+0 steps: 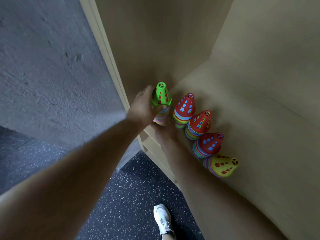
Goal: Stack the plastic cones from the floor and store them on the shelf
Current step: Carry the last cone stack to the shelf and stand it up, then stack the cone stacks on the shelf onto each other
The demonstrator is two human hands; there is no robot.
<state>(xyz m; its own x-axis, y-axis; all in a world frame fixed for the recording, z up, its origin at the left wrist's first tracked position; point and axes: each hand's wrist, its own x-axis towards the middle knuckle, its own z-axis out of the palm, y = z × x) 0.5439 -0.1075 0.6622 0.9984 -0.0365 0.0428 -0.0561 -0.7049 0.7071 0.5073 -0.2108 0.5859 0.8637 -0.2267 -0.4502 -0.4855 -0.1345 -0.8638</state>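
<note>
A stack of coloured plastic cones topped by a green cone [161, 95] stands at the left end of the wooden shelf [242, 118], close to the shelf's side panel. My left hand [142, 105] grips this stack around its upper part, thumb at the green cone's rim. My right hand [164, 127] is under the bottom of the same stack and mostly hidden by it. To the right, in a row, stand three stacks topped by red cones [185, 105] [200, 122] [210, 143] and one topped by a yellow cone [224, 165].
The shelf's upright side panel [110, 54] runs along the left, with a grey concrete wall [43, 66] beyond it. Lower shelf edges [155, 148] show beneath. My white shoe [163, 220] stands on the dark speckled floor [129, 196].
</note>
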